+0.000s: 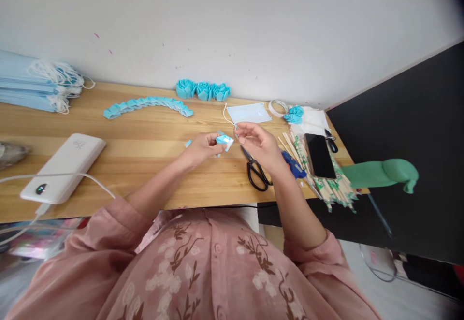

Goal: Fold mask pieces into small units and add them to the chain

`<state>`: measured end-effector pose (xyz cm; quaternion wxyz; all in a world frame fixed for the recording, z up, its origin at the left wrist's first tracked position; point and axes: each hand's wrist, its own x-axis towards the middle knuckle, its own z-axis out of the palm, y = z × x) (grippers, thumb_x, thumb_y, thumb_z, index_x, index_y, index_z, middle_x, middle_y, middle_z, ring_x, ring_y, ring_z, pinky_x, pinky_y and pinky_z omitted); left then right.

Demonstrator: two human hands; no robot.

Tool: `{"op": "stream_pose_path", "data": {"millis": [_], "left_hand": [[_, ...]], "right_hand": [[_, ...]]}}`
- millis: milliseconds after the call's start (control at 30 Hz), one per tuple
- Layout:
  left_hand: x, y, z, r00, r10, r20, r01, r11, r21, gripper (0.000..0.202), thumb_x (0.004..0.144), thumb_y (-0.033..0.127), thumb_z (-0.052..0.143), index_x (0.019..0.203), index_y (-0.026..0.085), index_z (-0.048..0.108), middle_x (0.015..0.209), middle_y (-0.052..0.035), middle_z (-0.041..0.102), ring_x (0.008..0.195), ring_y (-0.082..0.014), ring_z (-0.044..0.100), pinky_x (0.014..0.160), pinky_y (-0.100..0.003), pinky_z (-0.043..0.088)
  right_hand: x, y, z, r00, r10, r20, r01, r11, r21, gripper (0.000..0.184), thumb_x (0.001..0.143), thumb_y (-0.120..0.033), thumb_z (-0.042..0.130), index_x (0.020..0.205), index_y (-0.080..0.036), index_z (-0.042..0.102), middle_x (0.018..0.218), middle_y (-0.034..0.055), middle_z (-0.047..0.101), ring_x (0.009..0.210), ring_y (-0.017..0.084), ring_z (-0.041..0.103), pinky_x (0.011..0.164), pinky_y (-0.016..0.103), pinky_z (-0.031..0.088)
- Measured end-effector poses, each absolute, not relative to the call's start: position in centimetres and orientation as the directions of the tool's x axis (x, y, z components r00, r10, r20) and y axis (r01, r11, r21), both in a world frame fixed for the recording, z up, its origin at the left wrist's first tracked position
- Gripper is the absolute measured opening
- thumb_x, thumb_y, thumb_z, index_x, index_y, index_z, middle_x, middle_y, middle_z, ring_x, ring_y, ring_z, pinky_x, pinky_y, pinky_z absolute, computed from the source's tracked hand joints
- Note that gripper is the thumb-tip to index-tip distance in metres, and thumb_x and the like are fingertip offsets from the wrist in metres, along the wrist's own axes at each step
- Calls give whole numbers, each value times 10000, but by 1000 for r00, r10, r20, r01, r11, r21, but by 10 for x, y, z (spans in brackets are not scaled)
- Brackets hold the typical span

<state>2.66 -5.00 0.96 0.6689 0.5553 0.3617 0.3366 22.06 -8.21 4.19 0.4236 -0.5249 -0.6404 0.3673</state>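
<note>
My left hand [202, 149] is closed on a small folded light-blue strip [224, 139] with a white end that sticks out past the thumb. Bits of the same blue show behind and below its fingers. My right hand [259, 142] hovers just to the right, fingers loosely curled and apart from the thumb, with nothing plainly between them. Below it on the table lies a pair of black-handled scissors [257, 175], the blades partly hidden by the hand. A flat light-blue face mask [248, 113] rests behind my hands.
At the wall stand three blue folded flowers [203, 91]; a pleated blue strip [148, 102] curves nearby. Masks [32, 83] and a white power bank [63, 167] lie left. On the right are tape [278, 108], another flower [294, 114], a phone [320, 155] and wrapped chopsticks [335, 189].
</note>
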Motion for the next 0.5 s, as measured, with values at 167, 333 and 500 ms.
{"op": "stream_pose_path", "data": {"millis": [167,333,500], "left_hand": [[26,-50,7,523,847,-97,-13,122,992,237,697,360,703,771,150,621,687,19,578,636,-99,492,636,-248,379],[26,-50,9,530,841,-107,13,118,993,245,698,371,705,741,156,597,662,30,543,623,-96,467,617,-243,354],[24,-46,8,489,868,-85,-60,130,990,262,706,392,694,762,161,584,690,22,542,638,-100,470,638,-248,385]], "right_hand": [[208,-82,34,-204,970,135,336,198,-921,417,782,-280,677,1195,-259,623,1007,25,689,933,173,652,896,372,523],[208,-76,26,-163,974,158,330,205,-922,416,781,-241,660,1195,-244,616,821,-28,631,775,130,613,788,313,506],[207,-74,21,-107,986,129,277,154,-948,444,771,-258,660,1209,-233,592,802,-33,629,758,130,610,751,301,489]]}}
